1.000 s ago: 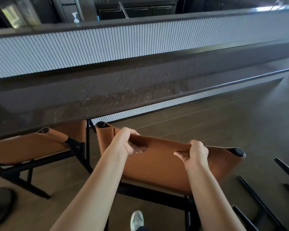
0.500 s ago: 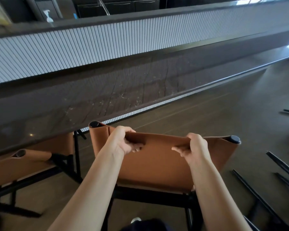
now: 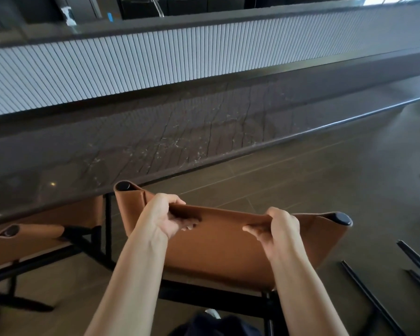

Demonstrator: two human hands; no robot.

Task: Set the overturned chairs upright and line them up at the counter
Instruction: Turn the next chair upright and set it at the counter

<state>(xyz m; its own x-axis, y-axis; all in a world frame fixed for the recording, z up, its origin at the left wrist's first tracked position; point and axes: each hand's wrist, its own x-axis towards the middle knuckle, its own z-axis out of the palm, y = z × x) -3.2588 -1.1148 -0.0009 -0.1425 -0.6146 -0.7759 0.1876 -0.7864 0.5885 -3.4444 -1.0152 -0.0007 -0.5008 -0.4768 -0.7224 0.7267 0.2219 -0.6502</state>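
An upright chair with a tan leather back (image 3: 218, 248) and black metal frame stands right in front of me, facing the dark stone counter (image 3: 155, 132). My left hand (image 3: 164, 215) grips the top edge of the backrest left of centre. My right hand (image 3: 275, 226) grips the same edge right of centre. A second tan chair (image 3: 29, 235) stands upright to the left, partly tucked under the counter's edge. Black frame bars of an overturned chair (image 3: 383, 294) lie on the floor at the lower right.
The counter runs diagonally from lower left to upper right, with a white ribbed panel (image 3: 131, 66) behind it. Dark tiled floor (image 3: 325, 190) stretches along the counter to the right. My shoe (image 3: 212, 314) shows at the bottom edge.
The chair in my hands has shifted left toward the neighbouring chair and closer to the counter. My view has swung left along with it. Both hands keep the same grip.
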